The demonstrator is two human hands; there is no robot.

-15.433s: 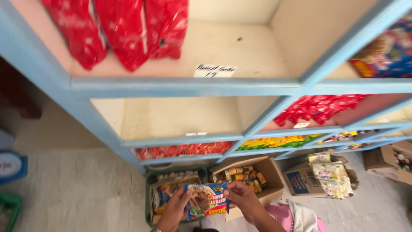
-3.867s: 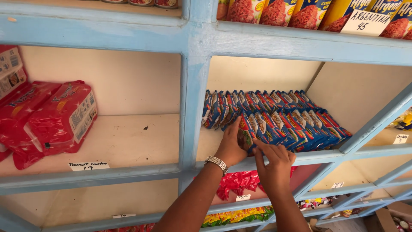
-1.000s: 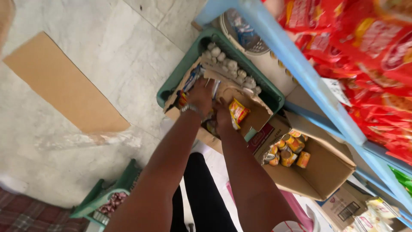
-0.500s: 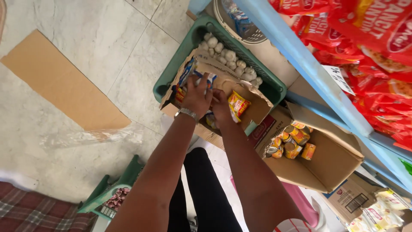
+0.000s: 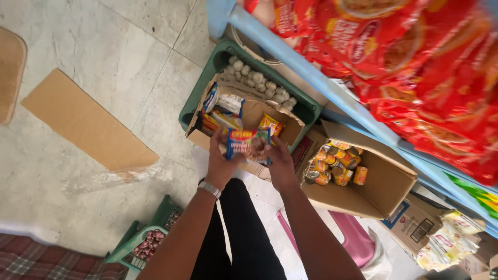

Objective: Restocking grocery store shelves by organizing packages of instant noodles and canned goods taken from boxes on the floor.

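Seen from above the person's head, both hands meet over an open cardboard box (image 5: 249, 116) on the floor, holding a small stack of flat blue snack packets (image 5: 249, 145) between them. The left hand (image 5: 222, 159) grips the stack from its left edge, fingers curled round the back and thumb on the front; a metal watch band (image 5: 209, 189) circles that wrist. The right hand (image 5: 280, 165) clasps the right edge, its fingers closed over the packets, though the fingertips are mostly hidden behind the wrappers. The stack sits just above the box's near flap, and how many packets it holds is hard to make out. Inside the box lie more packets in blue, white and yellow, partly covered by the flaps. The box rests in a green crate (image 5: 207, 88) that also holds pale round bulbs (image 5: 259, 83), only a strip of them showing. To the right, a second carton (image 5: 373, 181) holds small yellow tins (image 5: 337, 163). A light blue shelf rail (image 5: 311, 72) crosses the upper right, with blurred red bags (image 5: 415, 62) above it. A flat cardboard sheet (image 5: 88, 122) lies on the tiled floor (image 5: 104, 46), and another green crate (image 5: 150, 241) at the bottom is cut off by the arm.
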